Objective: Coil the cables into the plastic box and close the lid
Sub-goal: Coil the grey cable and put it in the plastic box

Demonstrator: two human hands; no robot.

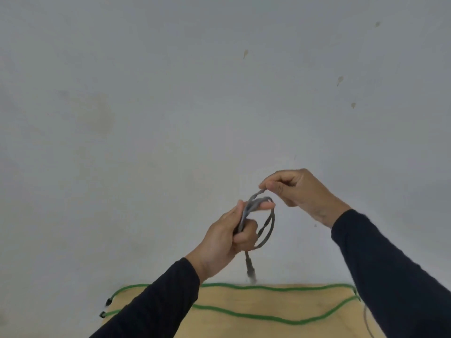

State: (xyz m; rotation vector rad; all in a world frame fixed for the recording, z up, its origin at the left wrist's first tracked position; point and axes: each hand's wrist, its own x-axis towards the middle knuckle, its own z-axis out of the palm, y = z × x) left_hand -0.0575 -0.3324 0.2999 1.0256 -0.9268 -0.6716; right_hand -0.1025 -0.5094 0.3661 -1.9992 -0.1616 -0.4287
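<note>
A grey cable (267, 228) is wound in a small coil held up in front of the wall. My left hand (227, 237) grips the coil's bundled strands in its fist, thumb on top. My right hand (297, 189) pinches the cable's upper end just above the coil. One grey plug end (251, 273) dangles below the left hand. A green cable (268, 315) lies in long loops on the wooden table (268, 301), its black ends (105, 308) at the left edge. No plastic box is in view.
A plain grey wall (170, 106) with a few small marks fills most of the view. The wooden table's far edge sits at the bottom. A thin grey wire (367, 323) runs down by my right sleeve.
</note>
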